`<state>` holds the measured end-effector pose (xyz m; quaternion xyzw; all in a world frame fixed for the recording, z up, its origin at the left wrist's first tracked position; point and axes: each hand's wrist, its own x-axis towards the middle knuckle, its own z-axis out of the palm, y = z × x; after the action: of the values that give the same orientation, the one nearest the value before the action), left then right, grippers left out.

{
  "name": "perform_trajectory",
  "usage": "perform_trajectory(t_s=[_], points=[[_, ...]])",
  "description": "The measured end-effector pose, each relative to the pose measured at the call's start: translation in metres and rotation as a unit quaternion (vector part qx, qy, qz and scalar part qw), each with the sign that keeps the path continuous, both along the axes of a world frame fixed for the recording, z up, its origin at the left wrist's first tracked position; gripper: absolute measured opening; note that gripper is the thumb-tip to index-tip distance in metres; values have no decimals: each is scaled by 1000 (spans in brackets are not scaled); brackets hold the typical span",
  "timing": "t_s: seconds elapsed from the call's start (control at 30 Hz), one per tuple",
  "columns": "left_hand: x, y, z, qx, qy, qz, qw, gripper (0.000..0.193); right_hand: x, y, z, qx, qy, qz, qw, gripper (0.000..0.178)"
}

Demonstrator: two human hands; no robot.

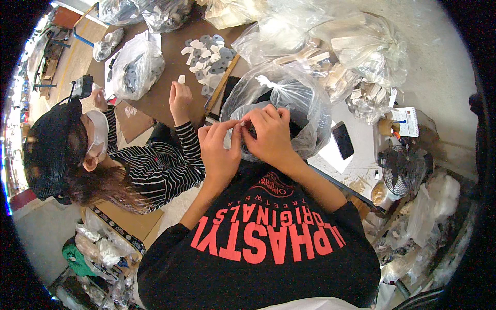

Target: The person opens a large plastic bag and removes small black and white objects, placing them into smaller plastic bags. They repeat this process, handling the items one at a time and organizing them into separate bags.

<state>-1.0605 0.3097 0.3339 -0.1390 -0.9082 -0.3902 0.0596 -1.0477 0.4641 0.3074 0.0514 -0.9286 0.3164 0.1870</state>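
My left hand (221, 151) and my right hand (271, 135) meet in front of my chest, fingertips pinched together. Between them is a small pale piece (242, 124), mostly covered by the fingers, so its kind cannot be made out. Right behind and below my hands bulges a large clear plastic bag (312, 111). White twisted plastic (266, 81) shows on its far side, and dark material lies inside or beneath it.
At left, a co-worker in a striped top (155, 168) has a hand (180, 103) near a white piece (181, 79). Grey and white flat pieces (209, 57) cover part of the brown table (168, 54). Rightward are a phone (343, 140), a fan (400, 173) and filled clear bags (369, 49).
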Motion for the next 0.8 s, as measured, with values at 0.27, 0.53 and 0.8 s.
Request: perform_trajectory(t_s=[0.27, 0.53, 0.8], points=[[-1, -2, 5, 14, -51, 21, 998, 21, -3, -2, 2, 1, -12, -11, 1000, 19], [-29, -22, 9, 55, -181, -85, 978, 25, -2, 3, -4, -100, -47, -1, 994, 16], [-27, -16, -4, 91, -119, -63, 987, 20, 4, 10, -1, -129, -52, 27, 990, 19]])
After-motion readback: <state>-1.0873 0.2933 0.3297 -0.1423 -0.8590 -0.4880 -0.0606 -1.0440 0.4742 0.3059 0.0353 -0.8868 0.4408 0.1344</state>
